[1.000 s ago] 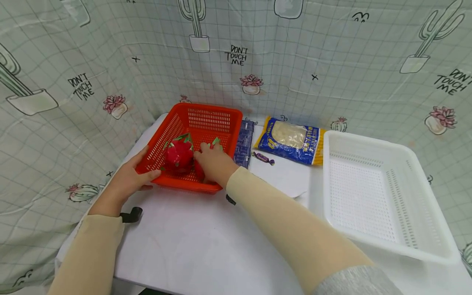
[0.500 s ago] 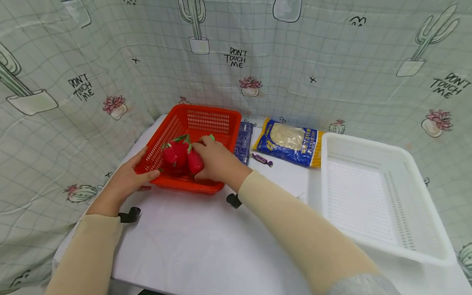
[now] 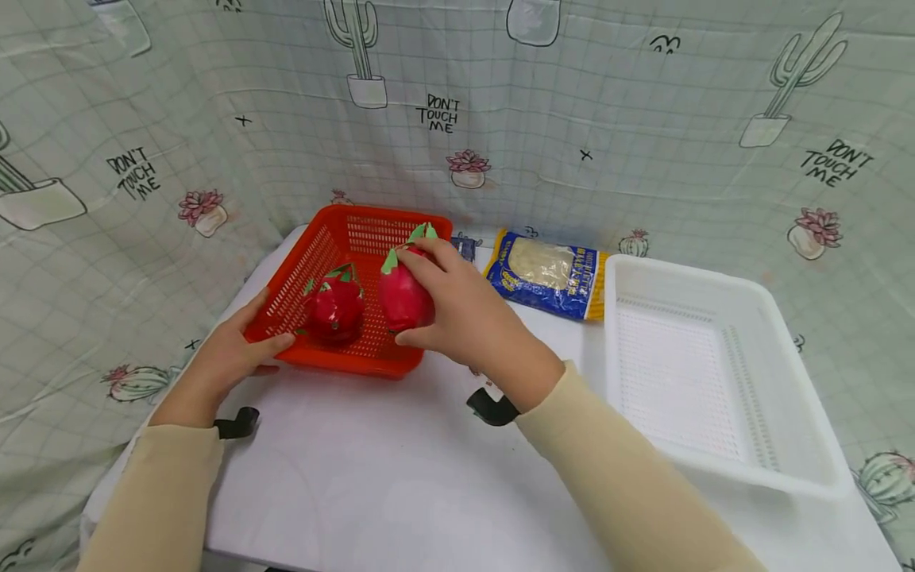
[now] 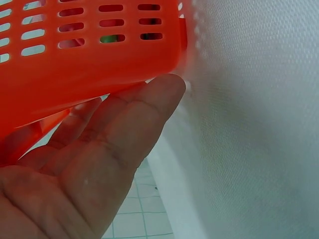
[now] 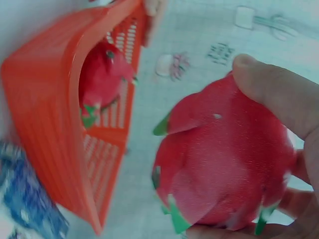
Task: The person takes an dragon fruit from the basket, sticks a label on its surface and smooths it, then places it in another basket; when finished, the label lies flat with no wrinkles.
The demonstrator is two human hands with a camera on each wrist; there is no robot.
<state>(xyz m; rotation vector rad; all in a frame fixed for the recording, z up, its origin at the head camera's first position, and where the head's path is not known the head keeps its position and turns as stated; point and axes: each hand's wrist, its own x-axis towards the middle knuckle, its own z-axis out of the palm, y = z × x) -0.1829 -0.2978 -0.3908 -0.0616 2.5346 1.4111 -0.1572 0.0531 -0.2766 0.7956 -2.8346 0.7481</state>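
Two red dragon fruits with green-tipped scales are in view. One dragon fruit lies in the red plastic basket. The other dragon fruit is gripped between the thumb and fingers of my right hand, raised over the basket's right side in the head view. My left hand rests against the basket's near left corner, thumb along the front wall and fingers along the left side. In the left wrist view its thumb lies straight just under the basket's edge.
A white perforated basket stands on the right of the white table. Between the baskets lies a blue and yellow food bag. Part of a dark blue packet shows behind the red basket. A printed cloth hangs behind.
My right hand has lifted one dragon fruit from the red basket and moved it up and right. The left hand stays at the corner. The wrapped candy is now hidden behind the right hand.
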